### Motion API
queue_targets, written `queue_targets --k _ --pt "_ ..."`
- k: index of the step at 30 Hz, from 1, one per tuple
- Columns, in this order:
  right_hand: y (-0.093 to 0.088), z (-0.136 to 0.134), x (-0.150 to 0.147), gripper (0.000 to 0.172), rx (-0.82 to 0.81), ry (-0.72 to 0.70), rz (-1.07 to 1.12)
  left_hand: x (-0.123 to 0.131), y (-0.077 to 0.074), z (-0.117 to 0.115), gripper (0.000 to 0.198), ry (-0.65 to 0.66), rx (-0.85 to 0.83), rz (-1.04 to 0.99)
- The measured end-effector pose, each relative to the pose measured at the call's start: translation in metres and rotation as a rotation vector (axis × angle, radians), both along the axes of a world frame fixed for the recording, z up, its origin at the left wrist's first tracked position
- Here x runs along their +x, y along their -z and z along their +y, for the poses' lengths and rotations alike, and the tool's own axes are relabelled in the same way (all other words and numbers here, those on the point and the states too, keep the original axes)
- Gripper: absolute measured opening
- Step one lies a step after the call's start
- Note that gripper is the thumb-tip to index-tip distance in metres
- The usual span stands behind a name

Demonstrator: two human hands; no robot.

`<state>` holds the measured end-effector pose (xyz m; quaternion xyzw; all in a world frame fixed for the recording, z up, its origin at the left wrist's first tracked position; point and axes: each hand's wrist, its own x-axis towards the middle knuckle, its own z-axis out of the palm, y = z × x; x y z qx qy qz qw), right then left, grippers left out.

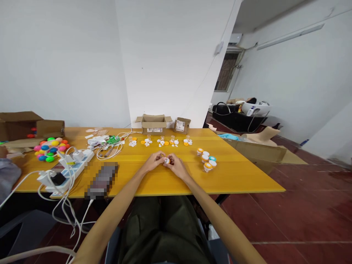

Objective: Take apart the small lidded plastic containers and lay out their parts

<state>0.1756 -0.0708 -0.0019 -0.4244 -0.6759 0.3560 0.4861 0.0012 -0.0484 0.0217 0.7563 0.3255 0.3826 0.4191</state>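
Close to the table's front edge, my left hand [154,162] and my right hand [176,166] meet, fingers pinched around a small white round piece [166,160]. Its finer detail is too small to make out and partly covered by my fingers. Beyond my hands runs a row of small piles: white plastic pieces [147,142], orange rings [166,143] and clear cups [172,138]. To the right stand several small clear cups with white, orange or teal tops [208,165], grouped together.
A power strip [72,175] with plugs and tangled white cables lies left, beside a blurred-out phone [102,180]. Colourful balls [51,148] and an open carton [33,126] sit farther left, near another person's sleeve [8,176]. Two small cardboard boxes [154,124] stand at the back.
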Motion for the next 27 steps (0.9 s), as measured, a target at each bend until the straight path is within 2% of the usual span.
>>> queue_targets --k 9,18,27 --pt "0.0022 0.0014 0.0004 0.029 0.005 0.013 -0.001 0.0014 -0.0025 -0.0024 0.041 -0.018 0.006 0.019" --pt "0.0035 0.0009 -0.0004 0.027 0.034 0.035 -0.019 0.002 0.0001 -0.0002 0.044 -0.198 0.148 0.17" --pt "0.0036 0.002 0.0013 0.025 0.042 0.034 -0.014 0.0003 -0.0012 -0.0055 0.036 -0.102 0.176 0.143"
